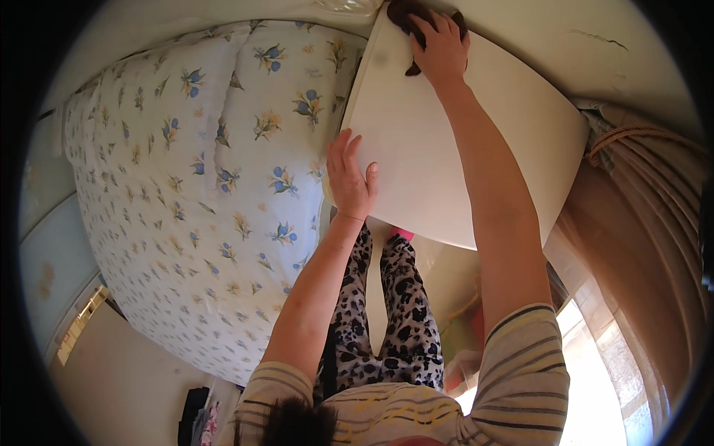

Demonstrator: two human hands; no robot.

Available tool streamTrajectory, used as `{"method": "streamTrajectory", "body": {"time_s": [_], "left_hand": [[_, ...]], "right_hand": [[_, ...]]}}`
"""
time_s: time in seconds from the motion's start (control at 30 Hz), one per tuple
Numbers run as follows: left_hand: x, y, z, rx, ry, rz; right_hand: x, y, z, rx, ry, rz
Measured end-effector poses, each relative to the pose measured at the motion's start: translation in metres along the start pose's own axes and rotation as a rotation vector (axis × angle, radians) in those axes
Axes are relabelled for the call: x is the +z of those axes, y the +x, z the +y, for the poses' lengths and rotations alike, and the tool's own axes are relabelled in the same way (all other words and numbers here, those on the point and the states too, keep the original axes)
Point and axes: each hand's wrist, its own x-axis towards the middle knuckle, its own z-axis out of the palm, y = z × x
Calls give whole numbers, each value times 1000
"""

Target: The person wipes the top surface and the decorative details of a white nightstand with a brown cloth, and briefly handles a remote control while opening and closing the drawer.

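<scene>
Under my right hand (443, 50) a dark brown cloth (406, 14) lies bunched at the far left corner of a white tabletop (413, 156). The fingers press down over the cloth, and parts of it stick out on both sides of the hand. My left hand (352, 173) is at the near left edge of the tabletop, palm down with its fingers spread a little, and holds nothing. Whether its palm rests on the surface I cannot tell.
A bed with a flowered cover (251, 184) stands against the table's left side. A wall (558, 50) runs behind the table. Brown curtains (630, 206) with a rope tie (641, 131) hang at the right by a bright window (591, 379). Folded clothes (195, 415) lie at lower left.
</scene>
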Motion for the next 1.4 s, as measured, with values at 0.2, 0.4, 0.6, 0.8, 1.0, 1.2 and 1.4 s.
{"method": "streamTrajectory", "body": {"time_s": [0.2,0.4,0.6,0.8,1.0,1.2,1.4], "left_hand": [[-10,-3,-10,-11,39,-20],[-8,-2,-5,-2,29,-19],[-3,0,-13,34,72,-35],[-13,0,-30,36,206,-84],[-7,5,-29,45,319,-129],[36,2,54,296,137,-435],[91,7,72,215,235,-459]], "right_hand": [[-47,-80,-21,-130,140,-249],[-66,-74,51,-344,115,-296],[-33,-51,77,67,-116,-91],[-86,-115,62,-370,173,-430],[-57,-87,107,82,-71,-161],[-106,-163,60,-226,170,-478],[-77,-113,131,63,-66,-194]]}}
